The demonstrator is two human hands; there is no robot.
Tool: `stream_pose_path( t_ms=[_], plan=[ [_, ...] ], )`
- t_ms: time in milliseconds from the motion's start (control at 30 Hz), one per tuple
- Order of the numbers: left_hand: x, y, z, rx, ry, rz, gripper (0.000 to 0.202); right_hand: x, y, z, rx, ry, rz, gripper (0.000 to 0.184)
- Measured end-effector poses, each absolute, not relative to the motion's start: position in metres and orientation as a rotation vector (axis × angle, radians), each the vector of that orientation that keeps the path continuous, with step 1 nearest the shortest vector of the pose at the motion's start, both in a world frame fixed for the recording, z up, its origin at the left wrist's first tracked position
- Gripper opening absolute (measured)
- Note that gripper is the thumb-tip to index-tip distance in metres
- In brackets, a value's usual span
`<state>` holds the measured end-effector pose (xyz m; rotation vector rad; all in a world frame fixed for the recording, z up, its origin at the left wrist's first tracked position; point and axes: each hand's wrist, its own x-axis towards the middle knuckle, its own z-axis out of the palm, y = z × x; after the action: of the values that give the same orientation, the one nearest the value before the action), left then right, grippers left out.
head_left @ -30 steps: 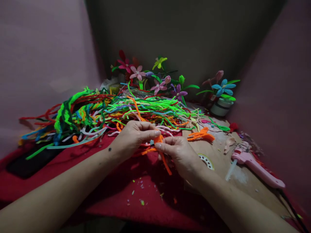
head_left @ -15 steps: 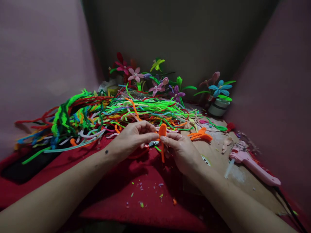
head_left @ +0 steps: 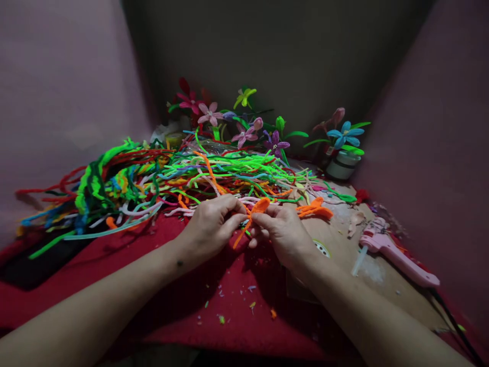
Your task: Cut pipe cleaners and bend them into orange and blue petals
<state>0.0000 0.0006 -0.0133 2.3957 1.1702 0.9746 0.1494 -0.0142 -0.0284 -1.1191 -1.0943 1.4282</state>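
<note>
An orange pipe cleaner (head_left: 260,206), bent into a petal-like loop with a loose tail hanging down to the left, is pinched between both hands above the red cloth. My left hand (head_left: 217,220) closes thumb and forefinger on its left side. On the other side, my right hand (head_left: 281,228) grips it near the base of the loop, thumb on top. Just right of my right hand, more orange pipe-cleaner petals (head_left: 316,209) lie on the cardboard. The spot where the fingertips meet is partly hidden.
A big heap of coloured pipe cleaners (head_left: 229,168) spreads behind my hands. Pipe-cleaner flowers (head_left: 244,135) stand at the back, with a blue one in a jar (head_left: 343,164). A pink glue gun (head_left: 397,255) with a cord lies on cardboard (head_left: 382,300) at right. Scraps dot the red cloth (head_left: 183,321).
The orange loop has tilted from upright to leaning right, and its tail has swung to the lower left. Both hands still pinch it. The view has shifted slightly.
</note>
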Motion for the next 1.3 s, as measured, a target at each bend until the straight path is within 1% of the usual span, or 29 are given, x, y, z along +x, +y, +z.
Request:
stream_pose_path(
  t_ms=[67, 133, 200, 267, 367, 467, 567, 633, 733, 867, 967, 1133, 1200, 1300],
  plan=[
    [0.002, -0.003, -0.019, 2.797, 1.096, 1.087, 0.021, 0.149, -0.015, -0.03, -1.167, -1.141, 1.362, 0.014],
    [0.004, -0.006, -0.024, 3.137, 0.961, 1.111, 0.021, 0.149, -0.016, -0.031, -1.168, -1.177, 1.298, 0.014],
    [0.004, -0.008, -0.024, 3.231, 0.863, 1.098, 0.019, 0.15, -0.016, -0.03, -1.128, -1.175, 1.291, 0.012],
    [0.004, -0.007, -0.02, 3.019, 0.884, 1.129, 0.016, 0.152, -0.016, -0.028, -1.082, -1.171, 1.307, 0.012],
    [0.001, -0.004, -0.008, 2.366, 1.005, 1.069, 0.011, 0.154, -0.016, -0.026, -1.037, -1.128, 1.32, 0.013],
    [-0.003, 0.003, -0.002, 1.705, 1.055, 0.916, 0.017, 0.154, -0.015, -0.026, -1.052, -1.087, 1.339, 0.015],
    [-0.004, 0.009, -0.007, 1.245, 0.949, 0.776, 0.021, 0.152, -0.016, -0.025, -1.007, -1.134, 1.336, 0.012],
    [-0.004, 0.012, -0.013, 1.088, 0.824, 0.701, 0.017, 0.151, -0.017, -0.023, -0.963, -1.162, 1.329, 0.008],
    [-0.005, 0.014, -0.017, 1.032, 0.686, 0.636, 0.013, 0.15, -0.019, -0.022, -0.956, -1.203, 1.305, 0.006],
    [-0.006, 0.013, -0.018, 0.986, 0.633, 0.6, 0.011, 0.15, -0.02, -0.024, -0.974, -1.278, 1.234, 0.006],
    [-0.006, 0.012, -0.016, 1.013, 0.647, 0.584, 0.01, 0.149, -0.021, -0.025, -1.004, -1.336, 1.161, 0.008],
    [-0.004, 0.006, -0.011, 1.225, 0.781, 0.615, 0.016, 0.147, -0.024, -0.025, -1.069, -1.402, 1.009, 0.009],
    [-0.002, 0.002, -0.009, 1.491, 0.911, 0.667, 0.018, 0.146, -0.025, -0.025, -1.084, -1.383, 0.987, 0.009],
    [0.001, -0.004, -0.012, 2.209, 1.095, 0.892, 0.017, 0.144, -0.026, -0.026, -1.132, -1.31, 1.029, 0.008]
  ],
)
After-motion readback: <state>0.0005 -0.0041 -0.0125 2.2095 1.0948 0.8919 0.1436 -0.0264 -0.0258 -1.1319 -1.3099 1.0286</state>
